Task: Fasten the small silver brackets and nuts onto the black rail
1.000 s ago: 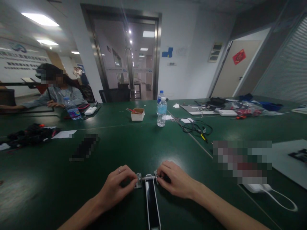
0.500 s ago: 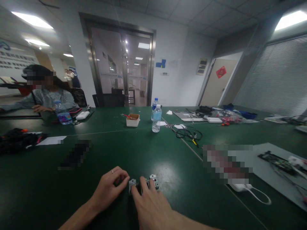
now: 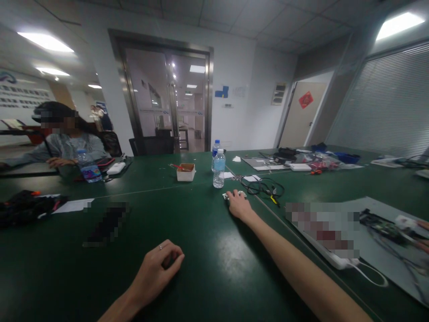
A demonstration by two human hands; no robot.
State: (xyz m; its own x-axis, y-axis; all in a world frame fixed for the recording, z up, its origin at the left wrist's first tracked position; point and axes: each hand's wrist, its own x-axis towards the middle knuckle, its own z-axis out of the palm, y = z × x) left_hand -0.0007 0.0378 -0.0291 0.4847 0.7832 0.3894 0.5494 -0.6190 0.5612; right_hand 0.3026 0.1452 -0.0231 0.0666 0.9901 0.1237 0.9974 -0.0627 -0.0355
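My right hand (image 3: pixel 239 205) reaches far out over the green table (image 3: pixel 201 219), its fingers over a small silver-and-black metal part (image 3: pixel 225 196). Only the ends of that part show past my fingers, and it sits on or just above the tabletop. Close to it on the far side stands a clear water bottle (image 3: pixel 219 170). My left hand (image 3: pixel 159 270) rests near the front of the table, fingers curled and thumb against the index finger. Nothing shows inside its curl.
A bundle of black cables (image 3: pixel 264 185) lies beyond my right forearm. A small open box (image 3: pixel 186 173) stands farther back. On the right, a grey board (image 3: pixel 372 241) carries a circuit board and wires. A person (image 3: pixel 72 141) sits at the far left.
My right hand has carried the metal part forward and right, from beside my left hand to near the bottles. The left hand has hardly moved. The view has tilted slightly.
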